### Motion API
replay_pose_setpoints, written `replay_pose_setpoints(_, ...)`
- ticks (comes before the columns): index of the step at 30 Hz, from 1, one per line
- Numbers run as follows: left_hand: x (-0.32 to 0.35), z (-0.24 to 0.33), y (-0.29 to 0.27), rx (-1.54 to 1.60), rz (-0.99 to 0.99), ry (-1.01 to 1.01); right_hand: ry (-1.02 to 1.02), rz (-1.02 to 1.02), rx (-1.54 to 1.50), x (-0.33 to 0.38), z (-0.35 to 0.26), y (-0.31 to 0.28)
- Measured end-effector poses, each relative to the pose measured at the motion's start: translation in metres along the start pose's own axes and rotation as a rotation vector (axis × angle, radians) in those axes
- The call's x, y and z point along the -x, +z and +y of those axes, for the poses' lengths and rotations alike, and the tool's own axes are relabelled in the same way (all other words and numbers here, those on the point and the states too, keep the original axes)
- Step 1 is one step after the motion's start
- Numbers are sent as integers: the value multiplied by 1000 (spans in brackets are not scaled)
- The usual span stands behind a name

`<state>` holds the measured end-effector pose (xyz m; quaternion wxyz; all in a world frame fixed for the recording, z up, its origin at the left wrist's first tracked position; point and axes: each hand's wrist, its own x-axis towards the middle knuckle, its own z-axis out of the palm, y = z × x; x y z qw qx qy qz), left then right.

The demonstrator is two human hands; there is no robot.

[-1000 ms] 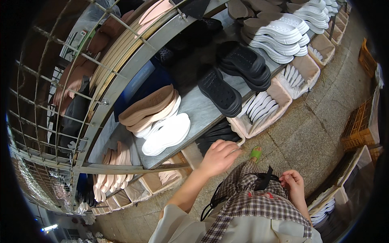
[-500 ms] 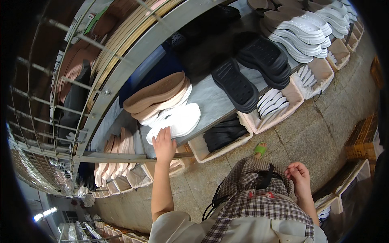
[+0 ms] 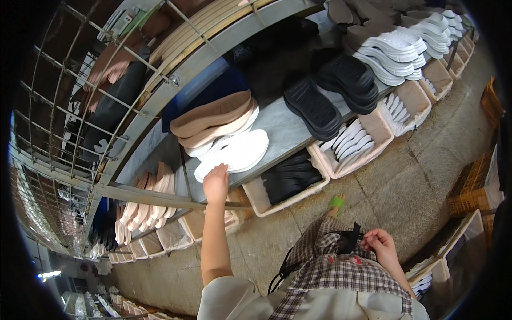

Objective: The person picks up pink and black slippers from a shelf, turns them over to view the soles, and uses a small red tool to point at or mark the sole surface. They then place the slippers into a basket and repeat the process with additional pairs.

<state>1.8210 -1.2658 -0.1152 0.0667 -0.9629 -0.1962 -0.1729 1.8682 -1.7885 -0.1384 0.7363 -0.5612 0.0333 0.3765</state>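
A pair of white shoe soles [image 3: 237, 152] lies at the near edge of the grey shelf. My left hand [image 3: 216, 184] is closed on the near end of the upper one, fingertips on its rim. Behind them sits a stack of tan shoe soles [image 3: 213, 114] with white ones beneath. My right hand [image 3: 381, 246] hovers in front of my checked apron [image 3: 346, 274], its fingers loosely curled together and nothing visible in them. A black strap [image 3: 351, 237] on the apron is close to its fingertips.
Stacked black soles [image 3: 312, 109] and white soles [image 3: 392, 53] stand farther right on the shelf. Lined baskets [image 3: 290, 184] of sole pieces run along below it. A metal mesh rack [image 3: 69, 106] rises at left; orange crates [image 3: 472, 184] stand at right.
My left hand has drawn back slightly to the white sole's near end, its fingers more curled. My right hand has moved left toward the apron strap. The view has shifted a little.
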Motion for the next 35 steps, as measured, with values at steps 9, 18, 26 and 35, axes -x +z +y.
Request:
replay_pose_setpoints(9, -1, -7, -2, 45, 34, 78, -23, 75, -38, 12, 5, -4)
replay_pose_setpoints(18, -5, -9, -2, 11, -29, -9, -25, 60, -38, 8, 5, 0)
replay_pose_setpoints(26, -5, -19, -4, 7, -45, 69, -28, 77, -91, 13, 15, -4)
replay_pose_setpoints(35, -18, 16, -26, 216, -55, 68, -30, 112, -99, 11, 20, -6)
